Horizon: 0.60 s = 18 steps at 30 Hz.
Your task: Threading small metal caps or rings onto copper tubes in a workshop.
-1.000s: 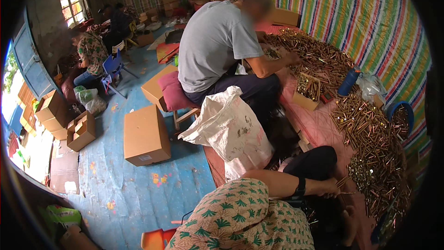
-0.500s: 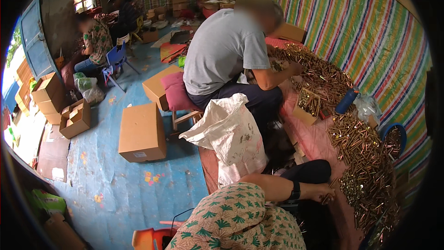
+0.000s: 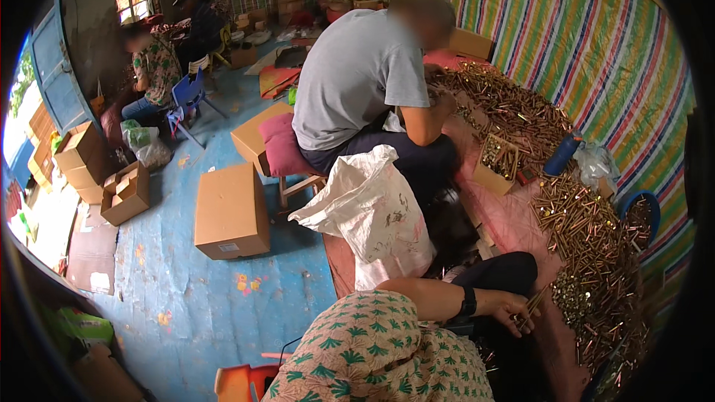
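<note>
My left hand (image 3: 511,313), with a dark watch on its wrist, is closed round a few thin brass-coloured bolts (image 3: 535,304). Their ends stick out past the fingers toward the right. Just beyond the hand lies a pink sheet (image 3: 514,227), and on it a long heap of similar bolts (image 3: 588,231). Small round metal pieces (image 3: 572,299), perhaps nuts or washers, are gathered at the heap's near side. My right hand does not show.
A co-worker in a grey shirt (image 3: 357,82) sits ahead, bent over the heap. Between us stands a white woven sack (image 3: 380,231). A cardboard box (image 3: 231,212) is on the blue floor. A box of metal parts (image 3: 497,164) and a blue bottle (image 3: 562,155) stand by the heap.
My left hand has drawn back slightly from the heap and turned, so its fingers and the bolts show more. The co-worker's hand has moved in closer to their body.
</note>
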Motion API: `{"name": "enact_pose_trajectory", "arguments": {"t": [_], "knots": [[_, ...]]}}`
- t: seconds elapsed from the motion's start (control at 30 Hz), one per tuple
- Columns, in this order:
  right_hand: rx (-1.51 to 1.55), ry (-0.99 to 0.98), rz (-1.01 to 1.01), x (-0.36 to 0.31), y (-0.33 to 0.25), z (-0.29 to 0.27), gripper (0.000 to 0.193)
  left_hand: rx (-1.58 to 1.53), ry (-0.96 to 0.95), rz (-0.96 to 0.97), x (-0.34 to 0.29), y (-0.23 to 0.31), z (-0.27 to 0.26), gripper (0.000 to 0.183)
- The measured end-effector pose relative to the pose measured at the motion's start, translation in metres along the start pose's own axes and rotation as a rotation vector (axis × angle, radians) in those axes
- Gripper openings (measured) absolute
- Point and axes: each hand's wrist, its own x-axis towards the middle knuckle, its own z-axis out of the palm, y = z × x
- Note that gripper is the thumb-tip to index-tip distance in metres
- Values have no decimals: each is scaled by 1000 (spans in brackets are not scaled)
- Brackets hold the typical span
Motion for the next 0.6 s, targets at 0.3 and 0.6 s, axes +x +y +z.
{"name": "enact_pose_trajectory", "arguments": {"t": [0.3,0.6], "knots": [[-185,-5,7,-5,31,50,56,-185,199,-384,-9,43,51,36],[-394,22,23,-13,52,98,55,-126,157,-435,-12,27,52,24]]}}
